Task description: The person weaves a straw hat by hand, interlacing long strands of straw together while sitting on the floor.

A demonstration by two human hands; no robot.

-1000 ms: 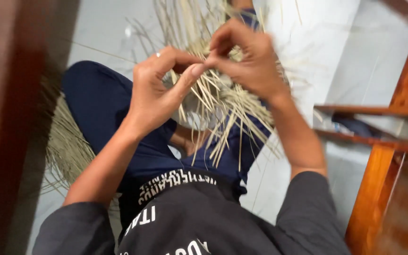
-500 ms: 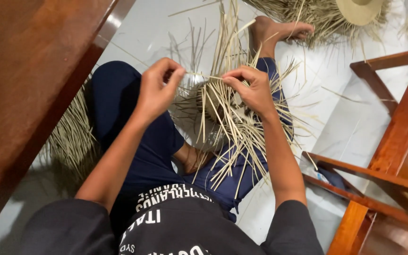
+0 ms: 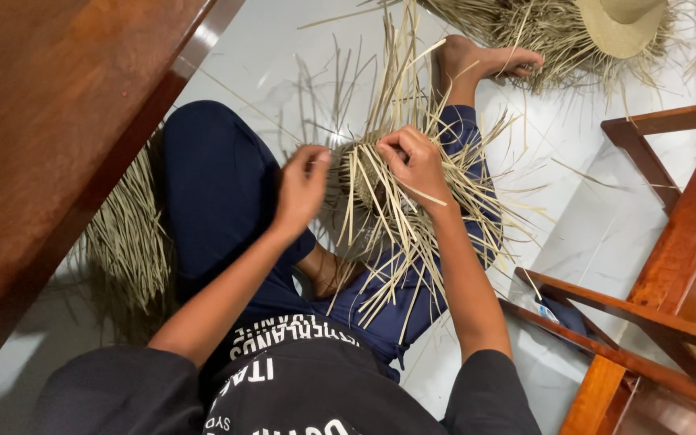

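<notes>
The half-woven straw piece (image 3: pixel 372 189) rests on the person's lap, over the dark blue trousers (image 3: pixel 219 193), with loose strands fanning out above and below the fingers. The right hand (image 3: pixel 416 165) has its fingers closed, pinching strands at the top edge of the weave; the left hand (image 3: pixel 304 185) sits just beside it with fingers curled, though whether they grip a strand I cannot tell. The risks, as I judge them: a dry strand may snap or kink under a tight pinch, and the free ends below the fingers could tangle or slip out of sequence. More straw (image 3: pixel 126 242) lies on the floor (image 3: pixel 606 234), left of the fingers.
</notes>
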